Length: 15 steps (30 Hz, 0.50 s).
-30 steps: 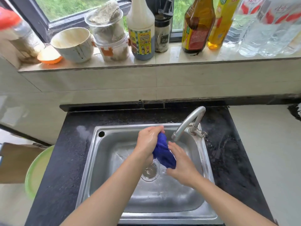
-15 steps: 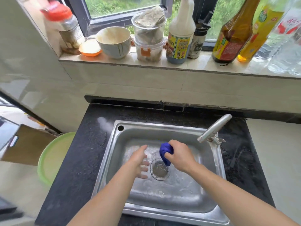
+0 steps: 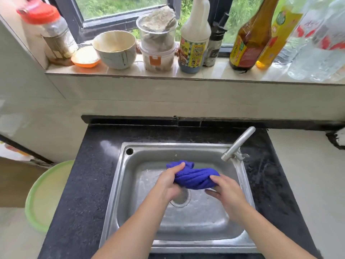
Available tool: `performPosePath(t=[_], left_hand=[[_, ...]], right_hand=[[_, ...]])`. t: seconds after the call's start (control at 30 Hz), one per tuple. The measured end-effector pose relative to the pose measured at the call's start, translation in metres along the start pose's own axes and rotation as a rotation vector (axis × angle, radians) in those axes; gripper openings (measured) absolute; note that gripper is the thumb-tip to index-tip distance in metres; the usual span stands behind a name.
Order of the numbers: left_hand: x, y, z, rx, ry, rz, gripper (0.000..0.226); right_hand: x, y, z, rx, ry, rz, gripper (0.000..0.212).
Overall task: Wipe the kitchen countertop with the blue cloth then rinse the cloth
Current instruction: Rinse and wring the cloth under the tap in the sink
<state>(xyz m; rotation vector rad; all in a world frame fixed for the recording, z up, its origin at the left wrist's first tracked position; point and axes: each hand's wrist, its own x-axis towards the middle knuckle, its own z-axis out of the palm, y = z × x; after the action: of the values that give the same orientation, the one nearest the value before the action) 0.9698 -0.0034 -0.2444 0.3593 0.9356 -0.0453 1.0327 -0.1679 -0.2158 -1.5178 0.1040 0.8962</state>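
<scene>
I hold the blue cloth (image 3: pixel 196 177) over the sink (image 3: pixel 119 187), in the middle of the frame, just above the drain (image 3: pixel 182 200). My left hand (image 3: pixel 168 184) is closed around its left end, with a loose corner poking out past my thumb toward the top of the frame. My right hand (image 3: pixel 226 189) cups the right end, thumb on top and fingers spread beneath, so it grips more loosely. The cloth is bunched and twisted into a thick roll between my hands. It looks soft and limp, probably soaked, so I judge it heavier than dry and prone to sag or slip where I don't pinch it. The two ends are the best places to grip for wringing. The tap (image 3: pixel 237 144) sits at the right of the basin; I cannot tell if water is running. The dark countertop (image 3: pixel 89 184) frames the sink.
</scene>
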Motion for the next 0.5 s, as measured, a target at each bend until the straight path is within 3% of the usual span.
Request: performPosePath(t=[0.1,0.2,0.37,0.5], left_hand=[[-0.019,0.0,0.015,0.219,-0.157,0.075,0.027],[-0.033,-0.003,0.022,0.615,-0.188,0.215,0.03],[-0.04,0.0,0.019,1.476,0.015,0.429,0.048],[-0.038,-0.004,0.009,1.617,0.155,0.431,0.061]], right_hand=[[0.014,-0.01,-0.002,0.186,0.052,0.108,0.016],[0.023,-0.016,0.004,0.147,0.018,0.102,0.015],[0.025,-0.025,0.023,-0.201,-0.077,-0.042,0.013],[0.028,-0.032,0.036,-0.351,-0.095,-0.088,0.018]])
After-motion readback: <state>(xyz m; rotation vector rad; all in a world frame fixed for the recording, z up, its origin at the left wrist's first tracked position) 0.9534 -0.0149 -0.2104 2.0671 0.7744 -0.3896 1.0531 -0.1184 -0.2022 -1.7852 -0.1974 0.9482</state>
